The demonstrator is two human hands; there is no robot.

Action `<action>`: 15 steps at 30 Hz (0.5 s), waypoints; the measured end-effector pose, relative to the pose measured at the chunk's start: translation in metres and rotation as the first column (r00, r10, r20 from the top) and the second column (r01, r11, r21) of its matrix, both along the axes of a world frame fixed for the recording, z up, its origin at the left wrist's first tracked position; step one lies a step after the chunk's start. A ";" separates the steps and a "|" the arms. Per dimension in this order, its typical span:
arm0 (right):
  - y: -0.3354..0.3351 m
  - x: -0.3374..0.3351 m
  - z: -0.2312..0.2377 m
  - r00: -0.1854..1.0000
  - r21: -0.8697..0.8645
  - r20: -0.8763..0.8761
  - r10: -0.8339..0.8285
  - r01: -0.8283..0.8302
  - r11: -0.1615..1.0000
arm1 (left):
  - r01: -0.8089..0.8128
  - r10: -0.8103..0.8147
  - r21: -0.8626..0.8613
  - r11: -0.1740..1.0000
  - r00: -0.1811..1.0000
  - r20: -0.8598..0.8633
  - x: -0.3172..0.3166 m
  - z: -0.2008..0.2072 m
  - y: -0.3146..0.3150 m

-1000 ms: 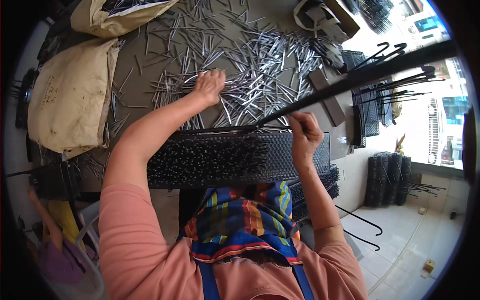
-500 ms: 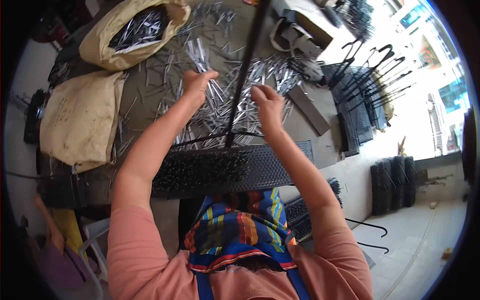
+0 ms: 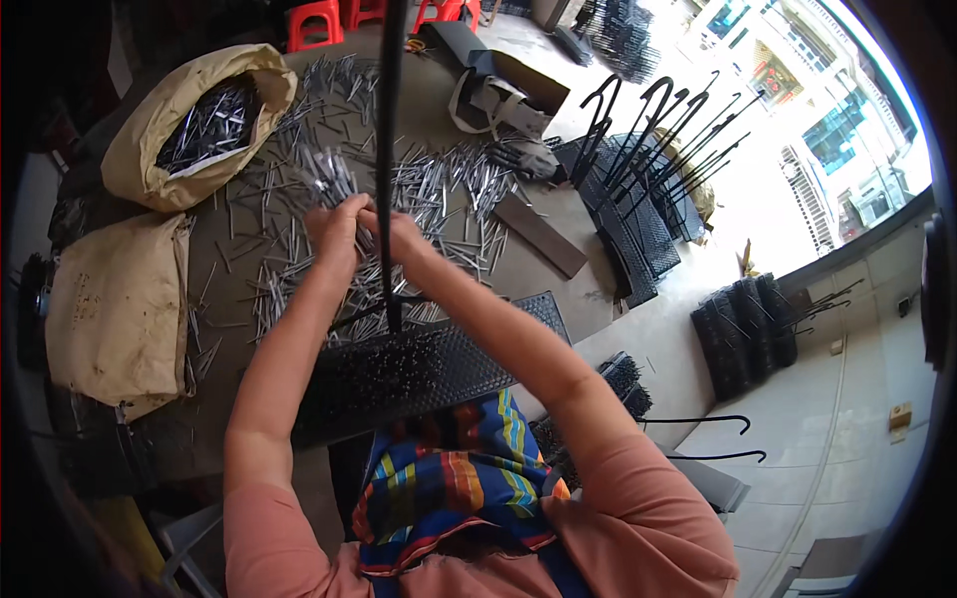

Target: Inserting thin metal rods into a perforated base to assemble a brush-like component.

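- Silvery metal strips point(image 3: 329, 177), a whole blurry bunch, poke up from the person's left hand point(image 3: 331, 231), fingers closed round the lower ends, above the table point(image 3: 424, 100).
- Right hand point(image 3: 407, 239) is right up beside it, partly behind a black pole point(image 3: 388, 130), so honestly can't tell what those fingers are doing.
- Loads of loose strips point(image 3: 434, 194) scattered around too.
- Black perforated panel point(image 3: 464, 367), partly bristly, lies nearer the person.
- Open tan sack point(image 3: 132, 140) on the left, strips inside.
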State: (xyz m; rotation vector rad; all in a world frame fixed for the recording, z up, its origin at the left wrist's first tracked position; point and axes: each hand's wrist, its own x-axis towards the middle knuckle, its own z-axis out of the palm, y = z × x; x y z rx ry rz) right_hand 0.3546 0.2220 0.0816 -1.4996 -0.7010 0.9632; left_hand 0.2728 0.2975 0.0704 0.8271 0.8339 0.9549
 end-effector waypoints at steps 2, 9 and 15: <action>-0.024 0.010 0.022 0.979 -0.109 -0.128 0.162 -0.176 0.978 | 0.194 -0.188 0.065 0.979 0.978 -0.095 -0.013 0.001 0.018; -0.002 0.045 -0.003 0.713 0.308 -0.648 0.268 -0.077 0.948 | 0.759 -0.596 0.188 0.624 0.617 -0.513 -0.031 0.012 0.001; -0.017 0.054 -0.044 0.946 0.074 -0.271 -0.178 0.205 0.976 | 0.900 -0.183 0.021 0.436 0.111 -0.977 -0.068 0.003 0.008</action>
